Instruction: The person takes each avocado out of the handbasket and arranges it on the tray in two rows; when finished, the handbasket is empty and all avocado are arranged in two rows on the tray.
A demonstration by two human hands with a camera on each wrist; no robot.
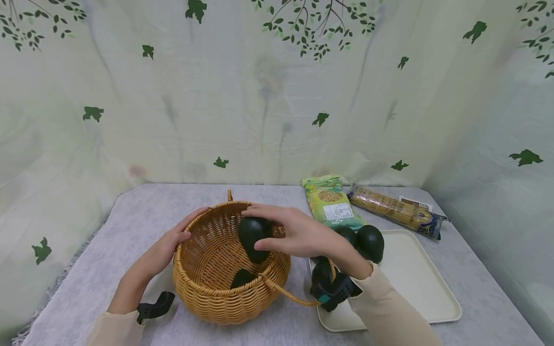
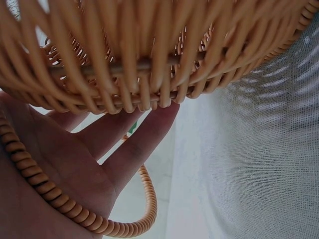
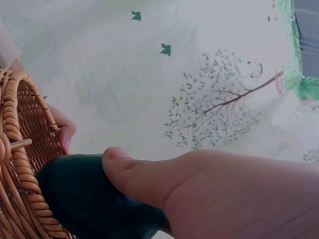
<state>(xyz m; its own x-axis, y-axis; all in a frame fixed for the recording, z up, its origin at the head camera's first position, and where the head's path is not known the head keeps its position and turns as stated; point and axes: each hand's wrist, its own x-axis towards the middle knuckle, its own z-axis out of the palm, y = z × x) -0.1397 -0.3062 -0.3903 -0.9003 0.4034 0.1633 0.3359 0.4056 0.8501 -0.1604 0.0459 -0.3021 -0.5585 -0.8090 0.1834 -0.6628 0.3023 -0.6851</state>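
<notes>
A dark green avocado (image 1: 252,235) hangs in my right hand (image 1: 294,233), pinched between thumb and fingers over the right part of the wicker basket (image 1: 231,312). In the right wrist view the avocado (image 3: 94,194) overlaps the basket's rim (image 3: 27,169). Inside, at the near right, lies another avocado (image 1: 242,278). My left hand (image 1: 166,247) holds the basket's left side, thumb over the rim and fingers along the outside. Seen from the left wrist, the fingers (image 2: 144,137) press against the weave. Several more avocados (image 1: 370,243) are at the left of a white tray (image 1: 415,274), partly hidden by my right arm.
Behind the tray lies a green and yellow packet (image 1: 333,204). A long pasta-like package (image 1: 396,209) is at the back right. The basket's handle (image 1: 294,299) droops to the right, reaching the tray beneath my right wrist. A leaf-print curtain (image 1: 259,96) hangs behind the table.
</notes>
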